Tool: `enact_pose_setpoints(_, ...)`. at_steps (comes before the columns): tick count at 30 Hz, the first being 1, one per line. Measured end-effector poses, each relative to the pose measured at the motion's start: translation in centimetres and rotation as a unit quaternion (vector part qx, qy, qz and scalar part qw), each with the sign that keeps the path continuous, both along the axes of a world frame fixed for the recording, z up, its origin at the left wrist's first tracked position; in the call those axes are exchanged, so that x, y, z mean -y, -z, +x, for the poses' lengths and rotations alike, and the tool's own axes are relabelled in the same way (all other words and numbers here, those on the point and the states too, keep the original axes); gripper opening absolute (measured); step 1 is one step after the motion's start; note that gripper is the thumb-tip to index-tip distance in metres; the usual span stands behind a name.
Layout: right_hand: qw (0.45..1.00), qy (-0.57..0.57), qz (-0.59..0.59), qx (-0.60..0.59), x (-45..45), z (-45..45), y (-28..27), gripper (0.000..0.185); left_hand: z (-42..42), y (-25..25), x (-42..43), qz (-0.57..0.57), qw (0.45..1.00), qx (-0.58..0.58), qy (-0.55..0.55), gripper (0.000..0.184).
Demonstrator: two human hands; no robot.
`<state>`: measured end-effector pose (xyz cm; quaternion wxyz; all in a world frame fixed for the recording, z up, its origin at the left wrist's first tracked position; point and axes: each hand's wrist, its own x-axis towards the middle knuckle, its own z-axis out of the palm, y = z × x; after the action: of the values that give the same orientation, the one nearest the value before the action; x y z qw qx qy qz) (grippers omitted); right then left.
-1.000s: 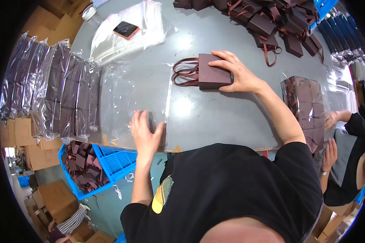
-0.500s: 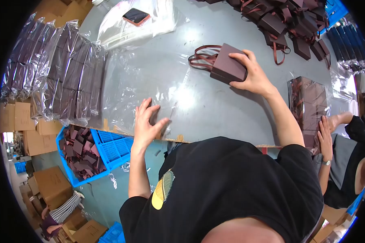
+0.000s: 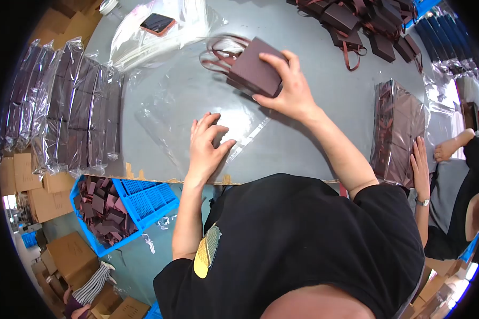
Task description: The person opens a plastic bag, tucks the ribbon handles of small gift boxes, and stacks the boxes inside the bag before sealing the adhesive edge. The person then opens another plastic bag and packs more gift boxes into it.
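Observation:
My right hand (image 3: 290, 90) grips a dark brown gift box (image 3: 254, 65) across its near end, thumb below and fingers on top. Brown ribbon loops (image 3: 215, 57) stick out from its far left side; whether a second box sits under it I cannot tell. The box is tilted over the grey table. My left hand (image 3: 205, 149) is at the near edge of a clear plastic bag (image 3: 167, 127) lying flat, its thumb and curled fingers apart with nothing between them. It seems to rest on the bag.
Wrapped stacks of brown boxes (image 3: 72, 106) line the left side. A phone (image 3: 158, 24) lies on clear bags at the back. Loose ribboned boxes (image 3: 341, 21) are heaped back right. A co-worker's hand (image 3: 420, 165) touches a wrapped pack (image 3: 396, 133). A blue crate (image 3: 138, 199) stands below.
My right hand has carried the gift box leftward, towards the plastic bag. My left hand has shifted slightly right, and the bag's edge now lies slanted. The view has turned a little.

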<state>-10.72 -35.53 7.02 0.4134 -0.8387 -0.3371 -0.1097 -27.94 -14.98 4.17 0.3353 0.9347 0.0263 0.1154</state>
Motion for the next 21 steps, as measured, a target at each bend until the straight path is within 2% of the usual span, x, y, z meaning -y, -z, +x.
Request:
enact_pose_setpoints(2,0.999,0.023,-0.026,0.025,0.2,0.1,1.9,0.086,0.2,0.2,-0.2,-0.019,1.0,0.008,0.001,0.028)
enact_pose_setpoints(9,0.997,0.045,-0.035,0.045,0.2,0.3,2.3,0.086,0.7,1.1,-0.1,-0.028,0.999,0.037,-0.019,0.023)
enact_pose_setpoints(12,0.998,0.045,0.016,-0.032,0.4,0.1,2.0,0.085,0.8,0.2,1.5,-0.005,0.998,0.043,-0.05,0.018)
enact_pose_setpoints(18,0.998,0.037,0.054,-0.019,2.8,-2.0,-0.8,0.088,0.8,1.7,0.9,-0.014,0.996,0.074,-0.048,0.015)
enact_pose_setpoints(21,0.999,0.036,0.018,-0.017,3.4,-3.0,0.0,0.087,1.0,1.5,1.3,0.019,0.996,0.077,-0.051,0.014)
